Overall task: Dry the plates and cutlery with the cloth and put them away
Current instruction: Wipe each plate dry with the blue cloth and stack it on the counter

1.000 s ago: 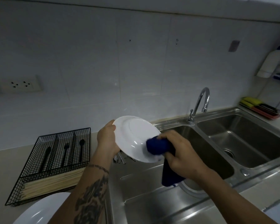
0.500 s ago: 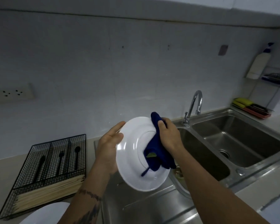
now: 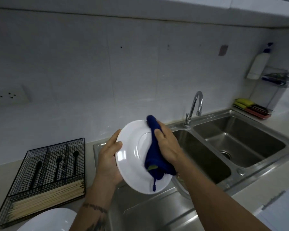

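While you stand at the sink (image 3: 212, 165):
Left hand (image 3: 109, 162): fingers clamped on white plate (image 3: 132, 157) rim, tilted above the drainboard.
Right hand (image 3: 167, 144): fingers closed, pressing blue cloth (image 3: 154, 157) on the plate.

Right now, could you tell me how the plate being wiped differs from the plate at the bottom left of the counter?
The held plate is tilted up on edge above the sink drainboard, gripped by the left hand; the counter plate lies flat beside the wire cutlery tray, untouched. The held plate has the blue cloth pressed on it by the right hand; the counter plate is bare. Both are white and round.
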Motion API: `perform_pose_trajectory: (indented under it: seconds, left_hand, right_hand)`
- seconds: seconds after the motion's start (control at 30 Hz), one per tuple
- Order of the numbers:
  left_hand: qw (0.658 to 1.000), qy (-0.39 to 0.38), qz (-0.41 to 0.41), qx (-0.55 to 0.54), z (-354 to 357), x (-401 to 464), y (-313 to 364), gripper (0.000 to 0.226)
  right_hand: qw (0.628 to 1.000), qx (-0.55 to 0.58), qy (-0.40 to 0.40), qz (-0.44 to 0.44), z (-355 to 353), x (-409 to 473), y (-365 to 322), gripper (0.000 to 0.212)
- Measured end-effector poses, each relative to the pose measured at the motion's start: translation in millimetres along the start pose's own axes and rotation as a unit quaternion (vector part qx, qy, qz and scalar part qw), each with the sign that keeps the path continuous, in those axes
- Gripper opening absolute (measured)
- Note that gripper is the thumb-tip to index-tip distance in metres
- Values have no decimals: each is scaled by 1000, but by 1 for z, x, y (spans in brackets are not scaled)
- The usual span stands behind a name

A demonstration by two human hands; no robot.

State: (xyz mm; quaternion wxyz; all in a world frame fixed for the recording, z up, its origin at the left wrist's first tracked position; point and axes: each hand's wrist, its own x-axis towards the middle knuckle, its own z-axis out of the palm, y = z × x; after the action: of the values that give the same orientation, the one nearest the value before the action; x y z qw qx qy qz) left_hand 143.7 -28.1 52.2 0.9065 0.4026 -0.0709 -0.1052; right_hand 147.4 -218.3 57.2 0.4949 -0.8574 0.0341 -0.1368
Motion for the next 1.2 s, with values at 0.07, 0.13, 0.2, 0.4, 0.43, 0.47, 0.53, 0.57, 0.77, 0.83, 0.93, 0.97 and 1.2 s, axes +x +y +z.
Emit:
perform_pose_trajectory:
  seconds: [0.07,0.13,0.2,0.4,0.43,0.47,0.53,0.57,0.77,0.83,0.93,0.97,1.2]
  left_hand:
    - [1000,-11,12,-7,-5,-6,-2,39]
    - [1000,-13,2,0,-12,-9,-3,48]
    - [999,-2,-11,40,-19,-8,3,55]
    - [970,52,-34,237,-13,16,32,41]
    - [965,40,-44,254,-9,18,32,40]
    - [963,28,-52,265,-5,18,31,38]
    - [962,6,-70,262,0,19,28,38]
    - [965,-2,-78,251,2,19,27,39]
    - [987,35,-55,145,16,12,8,36]
    - [992,67,-41,94,11,11,1,36]
    - [992,99,-36,65,4,8,-4,39]
    - [992,98,-38,70,5,8,-6,40]
    - [988,75,-49,127,38,15,-9,41]
  right_hand:
    - [990,119,-22,67,-1,-8,13,37]
    - [984,155,-25,81,-1,-13,19,21]
    - [986,148,-7,75,-3,-12,20,25]
    - [998,40,-44,-10,-36,0,3,53]
    - [997,11,-69,-32,-40,0,-5,54]
    - [994,-18,-92,-53,-43,0,-11,55]
    - [986,-80,-119,-90,-47,0,-21,55]
    - [980,-108,-122,-111,-47,0,-24,55]
    - [978,-151,-9,-143,-43,-5,-11,51]
    - [992,-66,50,-97,-40,-13,6,42]
    - [992,104,75,23,-33,-30,20,29]
    - [990,112,77,41,-30,-31,21,30]
    - [970,-182,33,-159,-13,-11,-20,56]
